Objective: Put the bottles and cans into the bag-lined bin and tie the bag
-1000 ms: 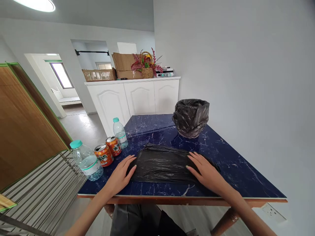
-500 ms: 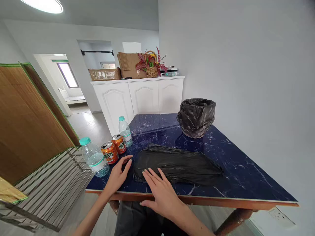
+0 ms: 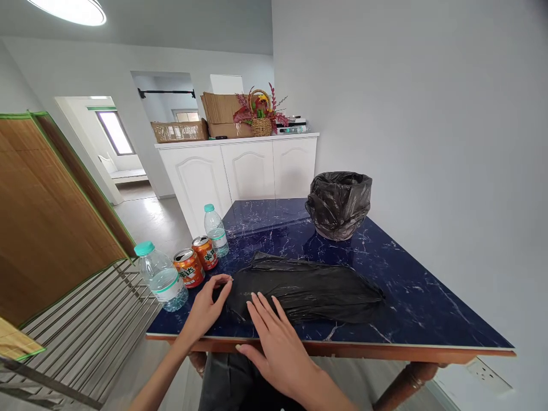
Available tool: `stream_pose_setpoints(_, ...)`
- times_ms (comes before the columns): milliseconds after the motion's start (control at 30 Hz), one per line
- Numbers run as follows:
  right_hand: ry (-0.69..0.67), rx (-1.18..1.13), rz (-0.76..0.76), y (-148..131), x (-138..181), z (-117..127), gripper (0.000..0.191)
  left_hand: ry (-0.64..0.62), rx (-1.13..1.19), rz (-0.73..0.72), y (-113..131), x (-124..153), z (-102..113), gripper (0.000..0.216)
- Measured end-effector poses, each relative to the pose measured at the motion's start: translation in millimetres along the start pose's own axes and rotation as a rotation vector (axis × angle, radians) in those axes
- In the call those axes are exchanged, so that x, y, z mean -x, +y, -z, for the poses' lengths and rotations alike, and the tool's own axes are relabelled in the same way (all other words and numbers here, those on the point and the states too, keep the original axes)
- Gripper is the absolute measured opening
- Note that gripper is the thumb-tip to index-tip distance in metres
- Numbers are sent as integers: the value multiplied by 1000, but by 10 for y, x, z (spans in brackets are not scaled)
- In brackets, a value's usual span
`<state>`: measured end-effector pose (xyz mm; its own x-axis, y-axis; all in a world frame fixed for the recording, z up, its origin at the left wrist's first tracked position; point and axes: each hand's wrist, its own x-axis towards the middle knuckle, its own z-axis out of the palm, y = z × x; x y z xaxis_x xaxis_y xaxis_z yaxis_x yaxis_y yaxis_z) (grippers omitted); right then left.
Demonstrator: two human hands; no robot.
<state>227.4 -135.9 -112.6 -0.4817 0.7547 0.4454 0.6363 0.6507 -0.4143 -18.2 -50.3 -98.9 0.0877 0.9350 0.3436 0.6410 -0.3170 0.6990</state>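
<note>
A black plastic bag [image 3: 308, 288] lies flattened lengthwise on the blue marbled table [image 3: 428, 314]. At its left end, my left hand [image 3: 206, 305] has thumb and fingertips closed on the bag's edge. My right hand [image 3: 280, 348] rests with its fingers stretched flat on the near left part of the bag, thumb apart over the table edge. Just left of my left hand stand two orange drink cans, a nearer can [image 3: 189, 268] and a farther can [image 3: 205, 253]. Beside them are a large clear bottle [image 3: 165, 279] and a smaller clear bottle [image 3: 216, 231], both with teal caps.
A bin lined with a black bag [image 3: 340, 205] stands at the table's far right, near the wall. Behind the table is a white cabinet [image 3: 252, 168] bearing cardboard boxes [image 3: 182, 131] and a flower basket [image 3: 261, 125]. A metal rack [image 3: 98, 325] is at the left.
My left hand's thumb and fingertips have come together on the bag's left edge, and that edge has spread slightly left. My right hand stays flat on the bag. The view has shifted slightly.
</note>
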Motion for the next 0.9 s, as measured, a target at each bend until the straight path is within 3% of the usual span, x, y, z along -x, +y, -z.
stream_pose_setpoints(167,-9,52,-87,372,52,309,67,-89,-234,-150,-12,-82,-106,65)
stream_pose_setpoints(367,31,-63,-344,902,228,608,73,-44,-419,8,-27,-536,-340,57)
stream_pose_setpoints(533,44,-383,-493,885,250,680,77,-33,-452,117,97,-776,-554,50)
stream_pose_setpoints(700,39,-447,-572,859,178,650,82,-135,-364,96,252,-800,-503,27)
stream_pose_setpoints(800,40,-391,-488,810,169,675,80,-189,-287,92,328,-803,-391,22)
stream_pose_setpoints(900,-62,-316,-306,658,152,652,92,-214,-207,91,403,-826,-305,30)
